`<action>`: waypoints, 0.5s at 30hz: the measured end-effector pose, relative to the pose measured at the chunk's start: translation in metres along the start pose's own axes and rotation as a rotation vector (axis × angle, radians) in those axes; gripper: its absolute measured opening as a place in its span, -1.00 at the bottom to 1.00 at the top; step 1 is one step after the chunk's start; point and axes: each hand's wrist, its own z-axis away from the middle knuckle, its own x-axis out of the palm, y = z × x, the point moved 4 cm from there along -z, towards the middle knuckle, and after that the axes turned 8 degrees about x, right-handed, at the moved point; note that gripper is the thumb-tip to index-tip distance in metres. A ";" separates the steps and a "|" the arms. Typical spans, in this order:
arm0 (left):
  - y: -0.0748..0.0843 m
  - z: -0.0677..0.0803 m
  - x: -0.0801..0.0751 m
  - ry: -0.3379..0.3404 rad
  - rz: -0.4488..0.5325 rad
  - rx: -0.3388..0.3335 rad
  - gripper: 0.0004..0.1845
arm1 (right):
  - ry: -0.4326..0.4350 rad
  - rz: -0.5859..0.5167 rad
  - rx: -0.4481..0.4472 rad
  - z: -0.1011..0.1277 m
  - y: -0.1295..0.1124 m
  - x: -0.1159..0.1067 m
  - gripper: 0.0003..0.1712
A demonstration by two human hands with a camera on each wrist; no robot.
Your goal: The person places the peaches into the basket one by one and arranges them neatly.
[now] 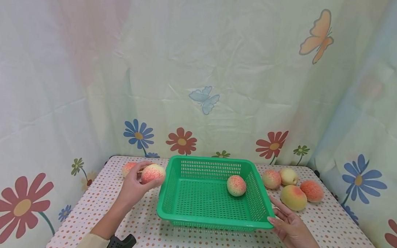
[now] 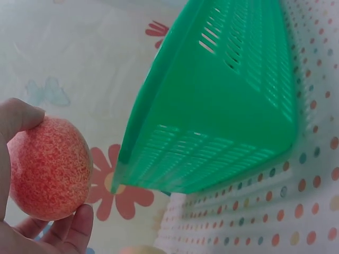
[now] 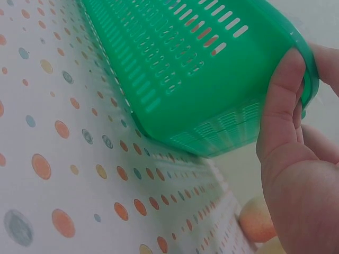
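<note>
My left hand (image 1: 138,184) grips a red and cream peach (image 1: 153,174) just left of the green plastic basket (image 1: 211,222). In the left wrist view, thumb and fingers curl round this peach (image 2: 51,168), which is held above the table beside the basket wall (image 2: 222,111). At the basket's front right corner, my right hand (image 1: 293,229) pinches the rim. The right wrist view shows its thumb (image 3: 286,90) on the outer side of that rim. Inside the basket, toward the right, lies one speckled peach (image 1: 236,186).
Another peach (image 1: 128,169) lies behind my left hand. Right of the basket several fruits sit together, among them a yellow-red peach (image 1: 293,197), a redder one (image 1: 311,191) and a pale yellow one (image 1: 288,176). A dotted cloth (image 1: 194,244) covers the table; a flowered curtain (image 1: 200,65) hangs behind.
</note>
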 end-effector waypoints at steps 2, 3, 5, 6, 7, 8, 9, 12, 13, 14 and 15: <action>0.003 -0.001 0.002 -0.006 0.001 -0.002 -0.22 | -0.003 -0.002 -0.002 0.000 0.000 0.000 -0.30; 0.004 -0.002 0.003 -0.010 0.003 -0.005 -0.20 | -0.003 -0.001 -0.002 0.000 0.000 0.000 -0.30; 0.005 -0.004 0.005 -0.018 0.004 -0.013 -0.18 | 0.004 0.002 0.000 0.000 0.000 0.000 -0.30; 0.006 -0.005 0.006 -0.022 0.002 -0.013 -0.18 | 0.007 0.006 0.002 0.000 0.000 0.000 -0.30; 0.006 -0.005 0.008 -0.024 -0.001 -0.015 -0.18 | 0.010 0.008 0.002 0.000 0.000 0.000 -0.31; 0.007 -0.006 0.009 -0.028 -0.002 -0.016 -0.18 | 0.010 0.009 0.001 0.000 0.000 0.001 -0.31; 0.007 -0.007 0.010 -0.031 -0.004 -0.016 -0.18 | 0.010 0.011 0.000 0.000 0.000 0.001 -0.32; 0.008 -0.011 0.013 -0.039 -0.010 -0.015 -0.20 | 0.006 0.013 -0.003 0.000 -0.001 0.001 -0.33; 0.008 -0.012 0.015 -0.041 -0.008 -0.015 -0.21 | 0.007 0.015 -0.004 0.000 -0.001 0.001 -0.33; 0.009 -0.013 0.016 -0.042 -0.010 -0.013 -0.21 | 0.010 0.019 -0.003 0.000 -0.001 0.000 -0.33; 0.009 -0.014 0.018 -0.046 -0.009 -0.012 -0.22 | 0.012 0.021 -0.002 0.000 -0.001 0.000 -0.33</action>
